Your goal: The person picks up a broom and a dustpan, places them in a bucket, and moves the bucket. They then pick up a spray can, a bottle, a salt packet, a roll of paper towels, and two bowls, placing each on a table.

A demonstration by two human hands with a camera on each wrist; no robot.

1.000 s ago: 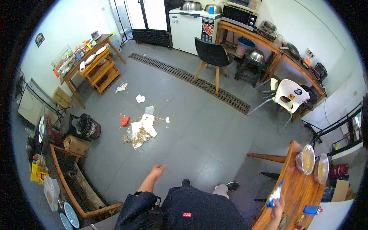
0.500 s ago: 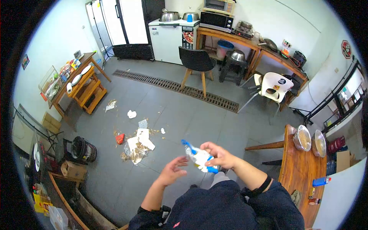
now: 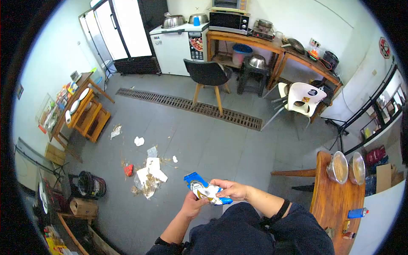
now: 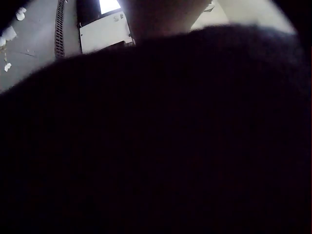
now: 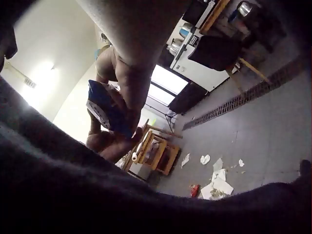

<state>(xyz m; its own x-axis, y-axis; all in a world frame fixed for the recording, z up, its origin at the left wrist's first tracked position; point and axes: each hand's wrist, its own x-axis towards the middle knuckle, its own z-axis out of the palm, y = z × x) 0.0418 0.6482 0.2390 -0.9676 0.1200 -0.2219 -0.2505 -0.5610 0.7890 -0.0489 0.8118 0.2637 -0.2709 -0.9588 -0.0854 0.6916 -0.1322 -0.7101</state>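
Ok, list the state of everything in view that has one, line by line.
Blue-and-white packet, gripped; seal unclear
Left hand, gripping packet
Right hand, gripping packet
Floor litter, strewn
Chest freezer, lid shut
Countertop oven, door shut
Black chair, upright, unoccupied
Two bowls, holding tan contents

Room: we see a kitchen
Cooking: microwave [image 3: 228, 22], frying pan [image 3: 294, 45], well beyond our right hand [image 3: 233, 190]
Cold storage: chest freezer [image 3: 172, 53], well ahead of our left hand [image 3: 193, 206]
Bowls [image 3: 330, 170]: two, on the wooden table [image 3: 335, 202] right of both
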